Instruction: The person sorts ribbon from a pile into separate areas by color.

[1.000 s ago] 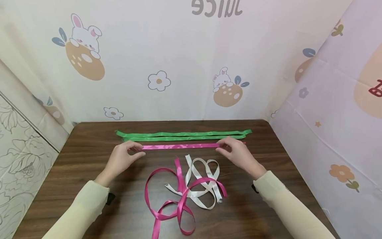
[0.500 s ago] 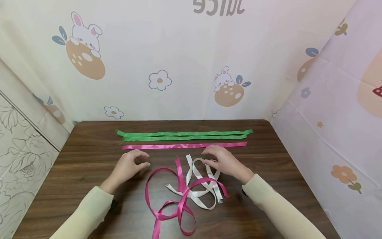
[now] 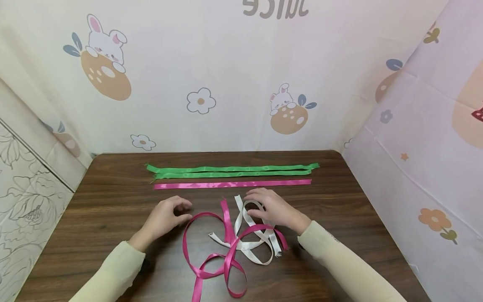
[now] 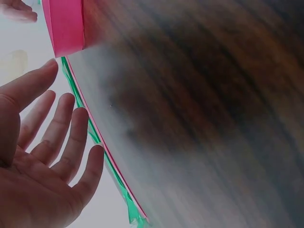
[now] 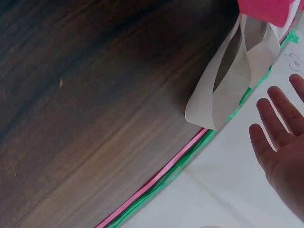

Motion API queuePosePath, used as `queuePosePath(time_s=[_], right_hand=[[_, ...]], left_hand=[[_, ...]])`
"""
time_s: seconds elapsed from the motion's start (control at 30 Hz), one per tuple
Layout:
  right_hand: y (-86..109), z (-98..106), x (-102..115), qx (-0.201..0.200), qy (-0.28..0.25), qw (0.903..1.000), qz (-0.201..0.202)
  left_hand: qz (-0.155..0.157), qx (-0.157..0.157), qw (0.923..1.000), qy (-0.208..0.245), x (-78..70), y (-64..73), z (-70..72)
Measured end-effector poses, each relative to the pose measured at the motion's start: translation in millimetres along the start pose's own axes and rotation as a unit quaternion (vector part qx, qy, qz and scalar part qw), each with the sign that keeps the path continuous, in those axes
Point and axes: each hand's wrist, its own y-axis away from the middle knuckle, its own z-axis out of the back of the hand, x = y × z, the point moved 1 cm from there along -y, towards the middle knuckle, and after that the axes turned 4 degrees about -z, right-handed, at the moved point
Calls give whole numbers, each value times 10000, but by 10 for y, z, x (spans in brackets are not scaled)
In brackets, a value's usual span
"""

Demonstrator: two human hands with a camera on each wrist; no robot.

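Note:
My left hand (image 3: 163, 218) hovers with relaxed fingers just left of the big loop of a tangled dark pink ribbon (image 3: 228, 268). Over the upper right of a white ribbon (image 3: 249, 247) is my right hand (image 3: 277, 207), its fingers loosely bent and holding nothing. The pink ribbon crosses over the white one, and both lie in loops. Behind the hands a straight pink ribbon (image 3: 232, 184) stretches across the table, close in front of a folded green ribbon (image 3: 234, 171). In the left wrist view the palm (image 4: 42, 190) faces up, bare, with the fingers spread.
The brown wooden table (image 3: 102, 201) has its far edge against a printed curtain (image 3: 234, 63). Another curtain (image 3: 434, 138) hangs along the right side, and a flower-patterned panel (image 3: 30, 201) stands at the left.
Both hands have let go of the ends of the straight pink ribbon and drawn back toward the tangled ribbons. The right hand has moved left over the white ribbon.

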Motion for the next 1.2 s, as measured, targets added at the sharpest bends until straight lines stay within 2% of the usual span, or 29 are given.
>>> queuePosePath(time_s=[0.13,0.4,0.67,0.87,0.97,1.2], right_hand=[[-14,-52,0,180,13,9998,-31],[-24,-141,-13,534,123,9981,297],[18,-189,-30,961,170,9951,137],[78,-193,-23,1072,323,9937,91],[128,-179,-13,1143,348,9928,54],[262,-166,-3,1122,513,9920,279]], left_hand=[[57,43,10000,-46,-1,18,-12],[106,224,9997,-71,-6,62,-35],[169,388,9991,-33,-28,82,-55],[92,513,9986,4,-62,92,-78],[-44,575,9983,-5,-62,97,-89],[-314,658,9973,6,-79,135,-94]])
